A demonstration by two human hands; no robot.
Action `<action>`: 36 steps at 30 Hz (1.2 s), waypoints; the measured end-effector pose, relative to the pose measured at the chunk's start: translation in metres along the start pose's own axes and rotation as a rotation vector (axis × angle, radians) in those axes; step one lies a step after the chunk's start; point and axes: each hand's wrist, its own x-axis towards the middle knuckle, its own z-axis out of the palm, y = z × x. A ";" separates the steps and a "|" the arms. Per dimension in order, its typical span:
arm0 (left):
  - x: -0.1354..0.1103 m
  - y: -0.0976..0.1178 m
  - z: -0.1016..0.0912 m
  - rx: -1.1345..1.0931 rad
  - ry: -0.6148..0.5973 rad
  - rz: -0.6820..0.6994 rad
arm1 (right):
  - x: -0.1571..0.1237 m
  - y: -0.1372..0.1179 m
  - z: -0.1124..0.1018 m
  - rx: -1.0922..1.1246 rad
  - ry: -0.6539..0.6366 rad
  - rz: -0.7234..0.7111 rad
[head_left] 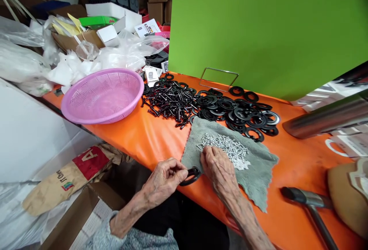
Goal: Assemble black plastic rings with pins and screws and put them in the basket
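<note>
1. My left hand (165,181) reaches in from the lower left, back of the hand up, thumb and fingertips pinching the side of a black ring (189,182).
2. That ring sits beside the cloth's (258,169) near corner, close to the orange table's (126,137) front edge; whether it touches the surface, I cannot tell.
3. My right hand (220,167) bends down, fingers bunched at the near side of the silver pin pile (224,142); the fingertips are hidden, so I cannot tell whether they pinch one.
4. Left of me, a brown paper bag (54,188) shows a white "A" on red and lettering beginning "JT Che". A white card (151,75) behind the basket has print too small to read.
5. Orange surface stretches between the pink basket (100,120) and the cloth; a narrower strip separates cloth from hammer (304,198).
6. Beyond the cloth, black pins (172,102) and more rings (241,112) lie before a green board (258,31).
</note>
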 end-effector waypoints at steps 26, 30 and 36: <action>-0.021 -0.008 0.030 -0.122 0.086 -0.013 | -0.084 -0.068 -0.047 1.278 0.010 0.613; -0.026 -0.013 0.032 -0.088 0.099 0.020 | -0.092 -0.076 -0.041 1.406 0.057 0.641; -0.034 -0.008 0.027 0.092 0.082 0.087 | -0.104 -0.065 -0.045 1.268 -0.100 0.638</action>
